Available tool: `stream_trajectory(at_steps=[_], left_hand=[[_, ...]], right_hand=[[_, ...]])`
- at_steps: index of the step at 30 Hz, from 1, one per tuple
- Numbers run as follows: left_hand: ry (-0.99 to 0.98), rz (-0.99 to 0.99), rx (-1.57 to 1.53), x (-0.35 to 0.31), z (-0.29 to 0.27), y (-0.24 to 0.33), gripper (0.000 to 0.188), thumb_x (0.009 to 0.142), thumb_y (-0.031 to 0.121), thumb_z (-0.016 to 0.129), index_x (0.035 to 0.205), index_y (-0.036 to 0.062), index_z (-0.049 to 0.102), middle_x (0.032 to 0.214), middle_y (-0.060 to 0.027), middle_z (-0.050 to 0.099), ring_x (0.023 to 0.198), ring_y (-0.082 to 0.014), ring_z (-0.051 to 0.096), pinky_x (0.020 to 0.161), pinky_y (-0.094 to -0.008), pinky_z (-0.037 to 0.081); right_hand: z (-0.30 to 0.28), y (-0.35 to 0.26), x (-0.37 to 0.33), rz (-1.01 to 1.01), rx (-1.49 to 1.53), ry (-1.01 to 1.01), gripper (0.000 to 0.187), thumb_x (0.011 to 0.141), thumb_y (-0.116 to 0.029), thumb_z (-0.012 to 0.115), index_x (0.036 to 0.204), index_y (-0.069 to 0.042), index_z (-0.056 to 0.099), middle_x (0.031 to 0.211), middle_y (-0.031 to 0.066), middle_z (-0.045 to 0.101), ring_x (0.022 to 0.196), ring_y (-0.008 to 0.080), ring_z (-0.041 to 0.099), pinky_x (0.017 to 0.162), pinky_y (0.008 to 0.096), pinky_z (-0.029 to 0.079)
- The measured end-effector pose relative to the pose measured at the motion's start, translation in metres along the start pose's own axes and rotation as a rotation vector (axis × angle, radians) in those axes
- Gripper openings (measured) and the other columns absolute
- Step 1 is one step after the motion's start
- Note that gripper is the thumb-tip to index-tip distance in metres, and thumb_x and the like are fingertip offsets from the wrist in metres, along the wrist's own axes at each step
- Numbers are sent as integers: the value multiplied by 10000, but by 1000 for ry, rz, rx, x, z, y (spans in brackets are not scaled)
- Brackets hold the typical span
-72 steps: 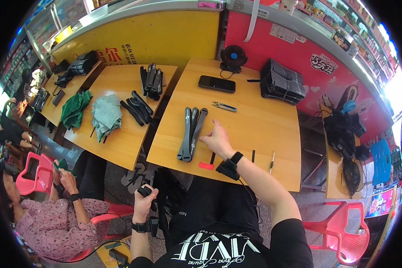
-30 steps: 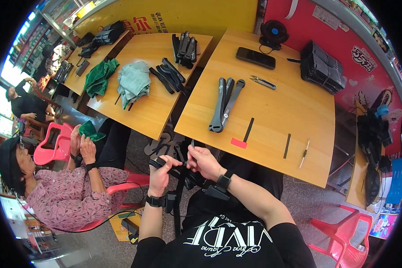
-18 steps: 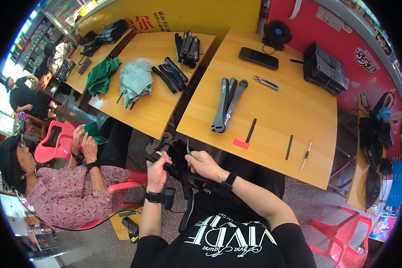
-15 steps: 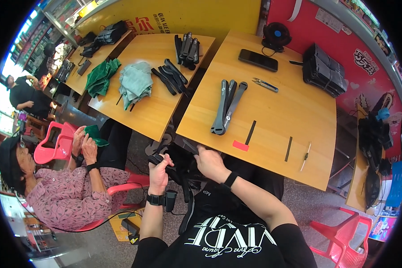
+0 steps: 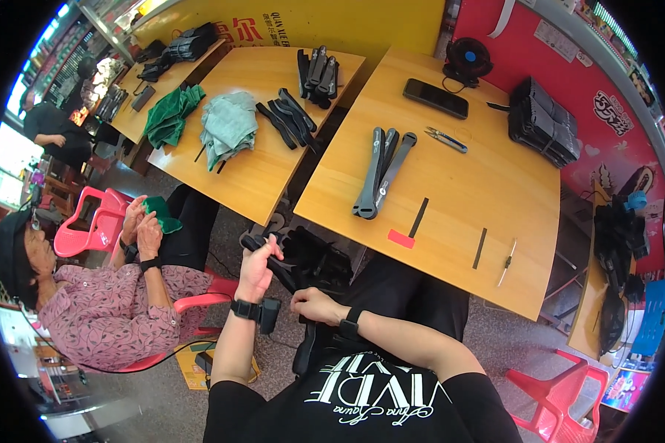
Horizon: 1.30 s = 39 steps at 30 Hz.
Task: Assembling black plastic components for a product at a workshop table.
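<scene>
Over the floor gap beside the table edge, my left hand [image 5: 256,270] is closed round a black strap [image 5: 282,275]. A dark looped end of it shows by the fingertips. The strap slants down toward my right hand [image 5: 319,305], which is drawn in near my lap with its fingers curled and pinched on it. Just where the fingers meet the strap is partly hidden. A dark length [image 5: 304,351] hangs below the right hand. Beyond both hands lies a heap of black straps [image 5: 319,255] under the table edge.
The near wooden table [image 5: 465,269] carries grey straps [image 5: 383,173], thread snips [image 5: 446,139], a phone [image 5: 436,98], a fan [image 5: 468,59] and a tied black bundle [image 5: 543,122]. At left a seated person [image 5: 118,303] handles green cloth [image 5: 161,214]. A pink chair [image 5: 554,391] stands right.
My right hand has drawn back from the table edge toward my lap, with its fingers now curled. My left hand has shifted slightly left and turned, still gripping the strap.
</scene>
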<state>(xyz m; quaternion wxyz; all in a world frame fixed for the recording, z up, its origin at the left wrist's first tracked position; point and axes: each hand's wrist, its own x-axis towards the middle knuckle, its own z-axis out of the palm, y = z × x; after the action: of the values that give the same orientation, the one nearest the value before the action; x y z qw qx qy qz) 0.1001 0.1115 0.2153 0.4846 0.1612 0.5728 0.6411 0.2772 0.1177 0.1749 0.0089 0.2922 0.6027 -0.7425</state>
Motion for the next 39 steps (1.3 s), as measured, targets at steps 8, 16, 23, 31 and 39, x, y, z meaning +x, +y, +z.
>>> stream_trajectory(at_steps=[8, 16, 23, 31, 39], left_hand=[[439, -289, -429, 94, -116, -88, 303, 937, 260, 616, 723, 104, 470, 626, -32, 477, 536, -187, 467, 582, -384, 443], [724, -110, -486, 102, -188, -113, 364, 958, 350, 561, 722, 101, 442, 610, -24, 414, 554, -197, 436, 630, -408, 461], [371, 17, -513, 32, -72, -65, 363, 931, 316, 622, 687, 109, 451, 620, -26, 446, 590, -195, 459, 716, -379, 449], [-248, 573, -495, -58, 23, 74, 314, 942, 237, 593, 717, 104, 420, 700, -12, 414, 658, -145, 426, 739, -329, 376], [-130, 354, -320, -78, 29, 99, 146, 924, 145, 613, 846, 62, 522, 758, -55, 507, 710, -185, 514, 764, -365, 456]], right_hand=[[-26, -20, 3, 392, 749, -79, 105, 835, -91, 529, 832, -43, 622, 672, 82, 593, 466, 134, 497, 417, 252, 396], [-40, -17, -25, 168, 774, -172, 130, 822, -52, 509, 795, -19, 632, 634, 101, 598, 463, 139, 525, 401, 249, 404], [-47, -10, 0, 344, 810, 26, 134, 846, -114, 511, 860, -33, 617, 692, 104, 614, 493, 158, 543, 400, 274, 400], [-48, -7, 17, 315, 835, 86, 141, 900, -169, 505, 937, -58, 584, 791, 105, 610, 586, 181, 598, 450, 265, 464], [-42, -18, 18, 288, 763, 385, 451, 998, -352, 462, 1353, -75, 451, 1190, 191, 579, 710, 207, 638, 557, 271, 515]])
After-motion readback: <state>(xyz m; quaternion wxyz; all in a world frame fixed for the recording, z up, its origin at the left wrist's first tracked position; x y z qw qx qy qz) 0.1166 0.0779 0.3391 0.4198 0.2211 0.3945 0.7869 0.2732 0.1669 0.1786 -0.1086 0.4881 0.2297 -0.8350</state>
